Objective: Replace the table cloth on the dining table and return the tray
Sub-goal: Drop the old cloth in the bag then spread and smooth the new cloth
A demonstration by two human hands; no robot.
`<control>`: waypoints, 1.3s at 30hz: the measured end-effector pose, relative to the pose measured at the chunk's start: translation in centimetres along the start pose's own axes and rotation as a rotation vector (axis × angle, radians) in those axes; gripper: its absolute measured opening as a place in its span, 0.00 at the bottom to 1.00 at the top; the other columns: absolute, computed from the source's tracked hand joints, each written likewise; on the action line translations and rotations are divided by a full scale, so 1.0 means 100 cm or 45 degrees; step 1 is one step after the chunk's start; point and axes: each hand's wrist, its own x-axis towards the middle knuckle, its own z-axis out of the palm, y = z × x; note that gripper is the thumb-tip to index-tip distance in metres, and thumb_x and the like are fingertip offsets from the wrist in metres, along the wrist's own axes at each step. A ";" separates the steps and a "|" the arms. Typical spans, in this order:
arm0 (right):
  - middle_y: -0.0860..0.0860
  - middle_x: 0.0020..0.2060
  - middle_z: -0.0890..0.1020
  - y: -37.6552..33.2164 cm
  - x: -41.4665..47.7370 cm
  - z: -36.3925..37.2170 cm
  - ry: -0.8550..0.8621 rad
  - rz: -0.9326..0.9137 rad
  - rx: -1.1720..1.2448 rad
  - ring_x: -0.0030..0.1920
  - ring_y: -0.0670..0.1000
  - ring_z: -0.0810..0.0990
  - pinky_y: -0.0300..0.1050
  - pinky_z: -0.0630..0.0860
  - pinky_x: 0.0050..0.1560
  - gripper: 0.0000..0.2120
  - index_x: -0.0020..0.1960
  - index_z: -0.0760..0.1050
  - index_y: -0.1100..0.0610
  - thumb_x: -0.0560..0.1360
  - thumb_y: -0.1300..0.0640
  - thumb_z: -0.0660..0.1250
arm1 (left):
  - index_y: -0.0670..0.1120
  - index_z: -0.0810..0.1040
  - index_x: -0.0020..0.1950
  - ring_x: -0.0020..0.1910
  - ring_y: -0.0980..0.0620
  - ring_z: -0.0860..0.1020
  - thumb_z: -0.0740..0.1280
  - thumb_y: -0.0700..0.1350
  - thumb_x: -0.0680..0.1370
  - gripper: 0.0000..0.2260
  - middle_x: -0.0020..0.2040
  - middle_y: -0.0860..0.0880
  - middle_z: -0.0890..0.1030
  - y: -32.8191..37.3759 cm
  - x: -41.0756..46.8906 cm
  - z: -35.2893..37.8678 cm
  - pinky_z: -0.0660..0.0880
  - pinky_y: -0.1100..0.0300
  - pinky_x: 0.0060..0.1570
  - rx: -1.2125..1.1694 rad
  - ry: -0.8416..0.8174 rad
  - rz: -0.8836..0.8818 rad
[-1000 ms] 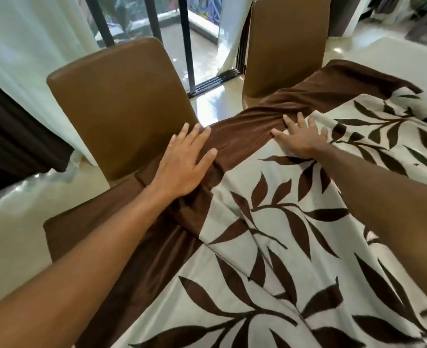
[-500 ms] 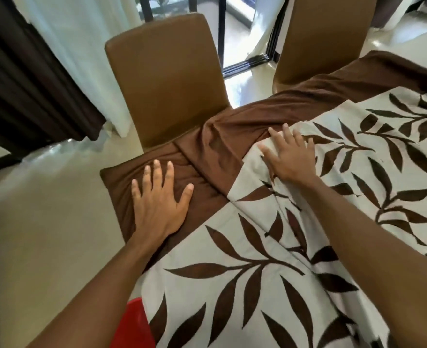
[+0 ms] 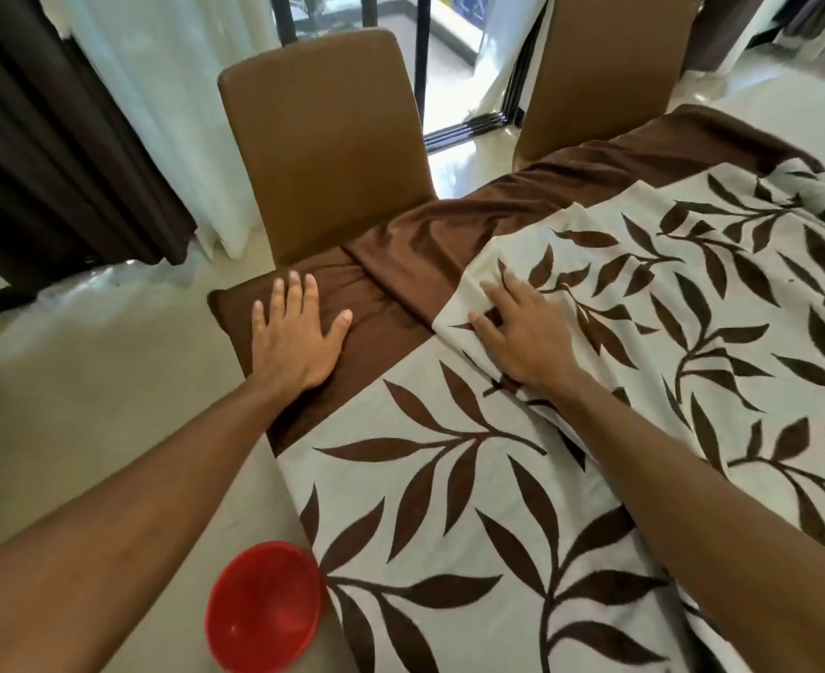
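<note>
A cream table cloth [image 3: 449,478] with brown leaf print and a wide brown border covers the dining table. My left hand [image 3: 296,337] lies flat, fingers spread, on the brown border at the table's near-left corner. My right hand [image 3: 522,327] presses on the cream part beside a raised fold, its fingers curled into the cloth. A diagonal crease runs through the brown border between the two hands. No tray is in view.
Two brown chairs [image 3: 323,153] [image 3: 604,65] stand against the table's far side. A red round object [image 3: 264,604] sits below the table's left edge. Dark and white curtains [image 3: 85,114] hang at left, with glossy pale floor [image 3: 85,381] beneath.
Both hands have slid toward me and leftward along the cloth; the left hand went from the crease by the chair to the corner. The view tilted down, showing the red object.
</note>
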 end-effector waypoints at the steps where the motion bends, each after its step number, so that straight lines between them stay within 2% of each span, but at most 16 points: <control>1: 0.53 0.81 0.59 0.001 -0.015 0.000 0.004 0.023 -0.006 0.80 0.57 0.58 0.64 0.54 0.78 0.29 0.79 0.60 0.46 0.82 0.34 0.48 | 0.49 0.47 0.82 0.81 0.46 0.46 0.44 0.67 0.81 0.35 0.82 0.46 0.49 0.007 -0.019 0.005 0.44 0.43 0.77 -0.033 0.044 0.040; 3: 0.52 0.80 0.61 -0.002 -0.043 -0.004 0.058 0.043 0.095 0.80 0.56 0.58 0.63 0.52 0.78 0.28 0.78 0.63 0.48 0.83 0.36 0.49 | 0.51 0.52 0.81 0.80 0.45 0.49 0.46 0.66 0.81 0.32 0.81 0.45 0.53 0.017 -0.061 0.015 0.45 0.42 0.77 -0.072 0.111 0.118; 5: 0.52 0.79 0.63 -0.015 -0.083 -0.011 0.103 0.025 0.227 0.78 0.54 0.60 0.61 0.57 0.78 0.26 0.76 0.66 0.48 0.83 0.37 0.52 | 0.52 0.55 0.81 0.80 0.44 0.50 0.48 0.65 0.82 0.31 0.81 0.45 0.54 0.026 -0.106 0.023 0.46 0.42 0.76 -0.080 0.134 0.171; 8: 0.50 0.79 0.63 -0.048 -0.163 -0.006 0.107 0.018 0.222 0.78 0.52 0.60 0.61 0.60 0.77 0.26 0.76 0.66 0.47 0.82 0.36 0.52 | 0.53 0.54 0.81 0.80 0.43 0.51 0.47 0.66 0.81 0.31 0.81 0.44 0.54 0.032 -0.152 0.033 0.46 0.42 0.76 -0.038 0.091 0.162; 11: 0.49 0.83 0.49 -0.081 -0.236 0.015 -0.085 0.128 0.155 0.82 0.53 0.44 0.62 0.45 0.80 0.31 0.82 0.51 0.43 0.82 0.33 0.43 | 0.52 0.52 0.82 0.80 0.42 0.50 0.47 0.66 0.81 0.32 0.81 0.42 0.52 0.025 -0.171 0.034 0.46 0.42 0.76 0.015 0.053 0.145; 13: 0.49 0.82 0.44 -0.098 -0.264 0.030 -0.111 0.161 0.110 0.81 0.54 0.38 0.62 0.38 0.79 0.32 0.82 0.44 0.42 0.82 0.32 0.41 | 0.49 0.52 0.82 0.80 0.42 0.51 0.48 0.65 0.81 0.33 0.81 0.42 0.52 0.019 -0.173 0.031 0.47 0.41 0.76 0.039 0.039 0.166; 18: 0.53 0.82 0.50 -0.135 -0.276 0.044 -0.038 0.163 0.164 0.82 0.57 0.42 0.62 0.36 0.78 0.34 0.83 0.51 0.46 0.81 0.31 0.45 | 0.46 0.49 0.82 0.80 0.45 0.49 0.46 0.61 0.83 0.31 0.82 0.44 0.50 -0.008 -0.173 0.019 0.46 0.40 0.76 0.136 -0.052 0.137; 22: 0.53 0.82 0.44 -0.163 -0.276 0.041 -0.163 0.052 0.235 0.81 0.57 0.37 0.63 0.34 0.77 0.37 0.83 0.48 0.46 0.79 0.29 0.45 | 0.45 0.47 0.82 0.81 0.45 0.46 0.44 0.59 0.83 0.30 0.82 0.44 0.47 -0.036 -0.184 0.003 0.43 0.41 0.76 0.217 -0.147 0.033; 24: 0.53 0.82 0.46 -0.168 -0.272 0.034 -0.223 -0.004 0.354 0.81 0.57 0.39 0.62 0.36 0.79 0.37 0.83 0.48 0.46 0.80 0.30 0.48 | 0.42 0.48 0.81 0.81 0.44 0.45 0.50 0.56 0.83 0.31 0.82 0.43 0.47 -0.048 -0.194 -0.003 0.44 0.40 0.77 0.316 -0.205 -0.059; 26: 0.54 0.81 0.56 -0.160 -0.278 0.016 -0.149 0.027 0.698 0.81 0.57 0.51 0.59 0.48 0.80 0.35 0.82 0.54 0.49 0.81 0.34 0.55 | 0.41 0.50 0.81 0.80 0.43 0.46 0.58 0.51 0.80 0.33 0.82 0.43 0.47 -0.053 -0.211 -0.006 0.46 0.40 0.76 0.342 -0.187 -0.102; 28: 0.52 0.77 0.66 -0.140 -0.298 -0.001 0.045 0.065 0.899 0.79 0.53 0.60 0.54 0.58 0.78 0.30 0.79 0.62 0.51 0.81 0.39 0.60 | 0.39 0.60 0.77 0.77 0.39 0.58 0.61 0.46 0.77 0.29 0.78 0.38 0.60 -0.046 -0.228 -0.009 0.54 0.38 0.74 0.191 0.035 -0.051; 30: 0.50 0.73 0.72 -0.113 -0.332 -0.010 0.276 0.119 0.789 0.75 0.51 0.66 0.51 0.64 0.76 0.25 0.75 0.68 0.52 0.81 0.43 0.63 | 0.37 0.70 0.67 0.65 0.36 0.70 0.60 0.45 0.74 0.22 0.66 0.35 0.73 -0.029 -0.240 -0.011 0.66 0.37 0.66 0.011 0.224 0.116; 31: 0.50 0.72 0.73 -0.102 -0.347 -0.010 0.311 0.158 0.704 0.75 0.51 0.66 0.53 0.64 0.76 0.24 0.74 0.69 0.52 0.81 0.43 0.62 | 0.37 0.71 0.66 0.64 0.36 0.71 0.58 0.47 0.74 0.23 0.65 0.36 0.75 -0.018 -0.244 -0.011 0.68 0.38 0.65 -0.086 0.232 0.201; 34: 0.53 0.79 0.64 -0.092 -0.393 0.006 0.043 0.175 0.364 0.80 0.56 0.57 0.59 0.54 0.79 0.28 0.78 0.63 0.51 0.82 0.39 0.55 | 0.46 0.62 0.78 0.78 0.41 0.58 0.56 0.56 0.81 0.27 0.78 0.41 0.62 0.021 -0.268 -0.004 0.57 0.40 0.75 -0.240 0.024 0.387; 37: 0.54 0.82 0.51 -0.110 -0.422 0.032 -0.101 0.068 0.142 0.82 0.58 0.46 0.60 0.42 0.79 0.32 0.82 0.53 0.50 0.83 0.36 0.46 | 0.53 0.51 0.81 0.80 0.43 0.46 0.51 0.62 0.83 0.29 0.82 0.46 0.50 0.048 -0.292 0.016 0.47 0.40 0.76 -0.098 -0.157 0.450; 39: 0.54 0.82 0.52 -0.121 -0.431 0.036 -0.114 0.029 0.181 0.82 0.58 0.47 0.62 0.44 0.79 0.32 0.82 0.54 0.49 0.83 0.35 0.47 | 0.54 0.45 0.81 0.80 0.44 0.42 0.44 0.65 0.81 0.31 0.82 0.46 0.43 0.046 -0.304 0.030 0.44 0.39 0.77 0.045 -0.244 0.424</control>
